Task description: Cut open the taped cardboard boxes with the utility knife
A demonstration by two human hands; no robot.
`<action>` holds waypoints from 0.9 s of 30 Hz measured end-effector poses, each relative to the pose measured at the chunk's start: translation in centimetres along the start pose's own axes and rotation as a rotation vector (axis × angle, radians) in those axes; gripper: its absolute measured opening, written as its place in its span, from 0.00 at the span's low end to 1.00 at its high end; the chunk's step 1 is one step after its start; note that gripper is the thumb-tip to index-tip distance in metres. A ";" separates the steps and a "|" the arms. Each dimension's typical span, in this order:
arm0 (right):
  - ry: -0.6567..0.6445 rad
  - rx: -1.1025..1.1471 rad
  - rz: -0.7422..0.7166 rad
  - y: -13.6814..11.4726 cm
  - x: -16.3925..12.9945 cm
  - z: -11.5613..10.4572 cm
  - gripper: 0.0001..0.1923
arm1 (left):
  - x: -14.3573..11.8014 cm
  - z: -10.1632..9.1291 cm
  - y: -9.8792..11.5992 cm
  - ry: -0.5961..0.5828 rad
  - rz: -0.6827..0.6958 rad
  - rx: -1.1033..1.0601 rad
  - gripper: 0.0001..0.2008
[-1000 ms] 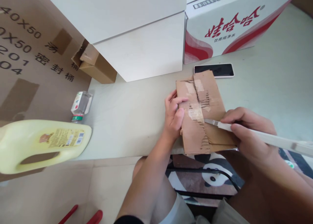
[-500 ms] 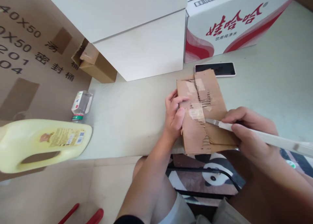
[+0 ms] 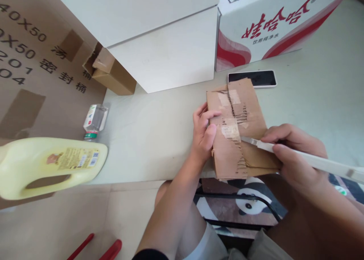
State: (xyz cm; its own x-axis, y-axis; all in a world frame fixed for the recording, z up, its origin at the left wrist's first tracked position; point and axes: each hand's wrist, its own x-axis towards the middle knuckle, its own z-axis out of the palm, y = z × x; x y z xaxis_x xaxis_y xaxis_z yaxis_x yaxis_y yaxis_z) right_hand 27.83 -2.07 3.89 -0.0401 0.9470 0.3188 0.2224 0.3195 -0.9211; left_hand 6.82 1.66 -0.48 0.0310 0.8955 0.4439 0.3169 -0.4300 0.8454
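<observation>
While pinned at the bench (image 3: 148, 138) near edge by left hand (image 3: 203, 133) fingers, carton (image 3: 237, 129) seam part slit, right hand (image 3: 292, 157) closed on knife (image 3: 298, 157).

knife handle (image 3: 327, 164): cut off right | yellow jug (image 3: 48, 165): cut off left (label unreadable)

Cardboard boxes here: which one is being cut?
The small flat brown box by the table edge; the left hand steadies it, the knife touches it.

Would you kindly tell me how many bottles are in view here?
2: a small clear bottle lying at the table's left edge, and a large yellow jug with a handle nearer the camera. Others may sit behind the boxes.
</observation>
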 end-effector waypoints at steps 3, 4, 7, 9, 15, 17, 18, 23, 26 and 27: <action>-0.002 0.002 -0.018 0.0 0.0 0.1 0.06 | 0.0 0.0 -0.1 -0.003 -0.010 0.017 0.21; 0.000 0.000 -0.022 0.0 0.0 0.1 0.06 | 0.0 0.0 -0.1 -0.007 -0.013 0.020 0.21; 0.005 0.002 -0.020 0.0 0.0 0.2 0.06 | 0.0 0.0 0.0 -0.010 -0.009 0.012 0.22; 0.010 0.007 -0.014 0.0 -0.1 0.3 0.06 | 0.0 0.0 0.1 -0.011 -0.009 -0.007 0.22; 0.012 0.002 -0.005 0.1 -0.2 0.2 0.06 | 0.0 -0.1 0.3 -0.012 -0.024 -0.029 0.22; 0.015 0.007 -0.001 0.2 -0.3 0.1 0.06 | 0.0 -0.1 0.2 -0.012 -0.019 -0.030 0.22; 0.019 0.010 -0.004 0.2 -0.4 0.0 0.06 | 0.0 -0.1 0.2 -0.014 -0.015 -0.030 0.22; 0.030 0.049 -0.015 0.6 -0.6 0.1 0.05 | 0.0 -0.2 0.2 -0.017 -0.004 -0.027 0.21; 0.038 0.077 -0.016 0.8 -0.6 0.3 0.04 | 0.1 -0.3 0.4 -0.025 0.001 -0.015 0.21; 0.042 0.082 -0.015 0.8 -0.6 0.3 0.04 | 0.1 -0.2 0.4 -0.026 0.000 -0.008 0.21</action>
State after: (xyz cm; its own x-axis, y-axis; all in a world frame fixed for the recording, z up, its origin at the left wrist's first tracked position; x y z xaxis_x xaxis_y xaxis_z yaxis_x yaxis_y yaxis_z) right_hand 27.74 -2.39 2.87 -0.0013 0.9402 0.3406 0.1418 0.3373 -0.9307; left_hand 6.72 1.52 -0.02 0.0558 0.8984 0.4357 0.3095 -0.4305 0.8479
